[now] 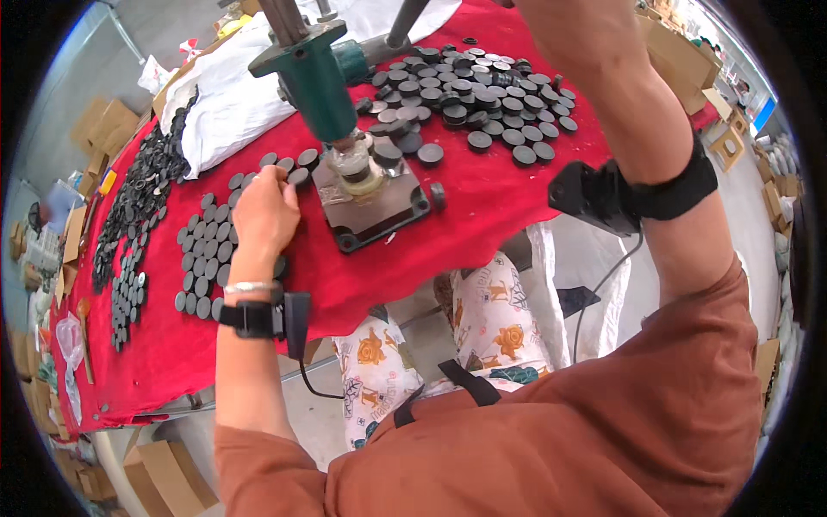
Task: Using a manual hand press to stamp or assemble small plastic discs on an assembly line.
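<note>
My left hand (265, 214) is at the left side of a green hand press (320, 90), its fingers bent and drawn together among small black round discs (299, 177). One disc lies right at the fingertips; whether they grip it is hidden. Under the press ram, a disc sits in a pale round holder (355, 179) on the dark square base plate (370, 215). My right arm reaches up past the press, and my right hand (568, 13) is cut off by the top edge. Its fingers are out of sight, beside a dark end of something.
A red cloth (482, 228) covers the table. Behind the press lies a big heap of discs (482, 99). Discs in rows (205, 250) lie left, with a pile of black rings (142, 185) farther left. White cloth (233, 112) lies behind. Cardboard boxes (168, 478) stand on the floor.
</note>
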The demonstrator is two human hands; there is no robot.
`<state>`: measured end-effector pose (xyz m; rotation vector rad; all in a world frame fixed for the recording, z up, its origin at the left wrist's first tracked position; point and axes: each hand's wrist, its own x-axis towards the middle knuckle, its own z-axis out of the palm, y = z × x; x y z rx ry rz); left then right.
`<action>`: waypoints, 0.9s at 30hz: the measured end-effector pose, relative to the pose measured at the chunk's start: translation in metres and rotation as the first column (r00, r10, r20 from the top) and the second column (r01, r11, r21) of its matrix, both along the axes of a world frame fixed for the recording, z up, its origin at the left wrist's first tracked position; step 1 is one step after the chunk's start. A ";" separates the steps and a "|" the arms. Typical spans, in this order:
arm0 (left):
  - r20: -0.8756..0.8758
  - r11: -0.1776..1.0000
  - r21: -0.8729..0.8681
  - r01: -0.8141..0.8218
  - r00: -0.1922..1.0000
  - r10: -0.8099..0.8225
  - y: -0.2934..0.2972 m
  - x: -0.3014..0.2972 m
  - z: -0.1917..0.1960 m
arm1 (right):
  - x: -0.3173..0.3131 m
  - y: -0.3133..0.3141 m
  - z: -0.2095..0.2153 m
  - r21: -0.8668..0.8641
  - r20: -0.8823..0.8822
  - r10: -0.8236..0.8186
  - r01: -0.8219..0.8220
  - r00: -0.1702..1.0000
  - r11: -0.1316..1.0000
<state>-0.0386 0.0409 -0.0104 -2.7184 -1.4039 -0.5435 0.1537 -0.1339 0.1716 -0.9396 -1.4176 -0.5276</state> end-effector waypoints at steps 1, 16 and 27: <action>0.147 0.999 -0.050 -0.006 0.989 0.013 -0.001 -0.003 -0.001 | 0.002 0.001 0.001 -0.056 -0.025 0.179 -0.180 0.984 0.982; 0.208 0.800 0.335 0.498 0.789 -0.579 -0.107 0.032 0.008 | 0.031 0.012 -0.005 -0.170 -0.052 0.189 -0.195 0.981 0.966; -0.241 0.803 0.067 0.592 0.791 -0.562 -0.095 0.123 0.023 | 0.048 0.013 -0.015 -0.181 -0.076 0.205 -0.216 0.976 0.959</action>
